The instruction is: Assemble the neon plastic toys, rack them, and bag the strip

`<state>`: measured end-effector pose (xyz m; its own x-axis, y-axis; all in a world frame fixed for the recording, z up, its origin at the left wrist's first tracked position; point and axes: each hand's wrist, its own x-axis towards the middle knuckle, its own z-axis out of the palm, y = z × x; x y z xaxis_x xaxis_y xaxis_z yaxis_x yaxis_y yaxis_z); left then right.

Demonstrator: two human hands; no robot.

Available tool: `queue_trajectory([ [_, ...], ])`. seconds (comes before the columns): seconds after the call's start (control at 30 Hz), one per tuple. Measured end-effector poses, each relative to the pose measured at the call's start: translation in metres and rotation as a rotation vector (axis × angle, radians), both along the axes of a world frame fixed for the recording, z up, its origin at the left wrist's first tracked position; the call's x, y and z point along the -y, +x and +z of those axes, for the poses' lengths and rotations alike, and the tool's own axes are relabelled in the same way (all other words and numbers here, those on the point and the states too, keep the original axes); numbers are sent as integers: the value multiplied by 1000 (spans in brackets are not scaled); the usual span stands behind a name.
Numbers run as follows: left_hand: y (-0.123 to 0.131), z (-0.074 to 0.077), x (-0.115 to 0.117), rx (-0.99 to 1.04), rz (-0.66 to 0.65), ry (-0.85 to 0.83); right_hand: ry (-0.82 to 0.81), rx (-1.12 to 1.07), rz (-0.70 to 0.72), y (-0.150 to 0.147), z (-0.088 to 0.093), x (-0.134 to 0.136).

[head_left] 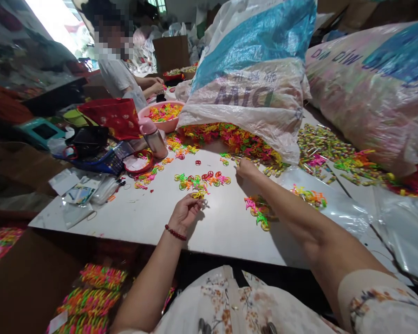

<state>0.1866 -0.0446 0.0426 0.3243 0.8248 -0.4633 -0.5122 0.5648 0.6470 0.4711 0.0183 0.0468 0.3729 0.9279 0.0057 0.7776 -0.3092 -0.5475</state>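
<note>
My left hand [185, 212], with a red bead bracelet [176, 233] at the wrist, is closed in a pinch on a yellow plastic toy bicycle [197, 195] just above the white table. Beyond it lies a row of colourful toy bicycles [216, 178] in green, red, orange and pink. My right hand [244, 168] reaches forward to the edge of a heap of small plastic parts [237, 137]. Its fingers are curled and mostly hidden, so what they hold cannot be made out. Under my right forearm lie several pink and green toy bicycles [257, 213].
A large white and blue woven sack [247, 79] spills the heap; another full sack [369, 97] stands right. Striped small pieces [327, 144] and clear plastic bags [334, 208] lie there. Left are a pink-lidded bottle [153, 139], a pink basin [167, 125] and a blue basket [104, 160]. A co-worker [120, 76] sits behind.
</note>
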Motion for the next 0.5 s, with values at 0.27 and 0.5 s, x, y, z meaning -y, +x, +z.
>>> queue_trajectory([
  [0.27,-2,-2,25,-24,60,56,83,-870,99,-50,15,82],
  [0.5,11,-6,39,-89,38,43,2,-1454,-4,-96,3,154],
])
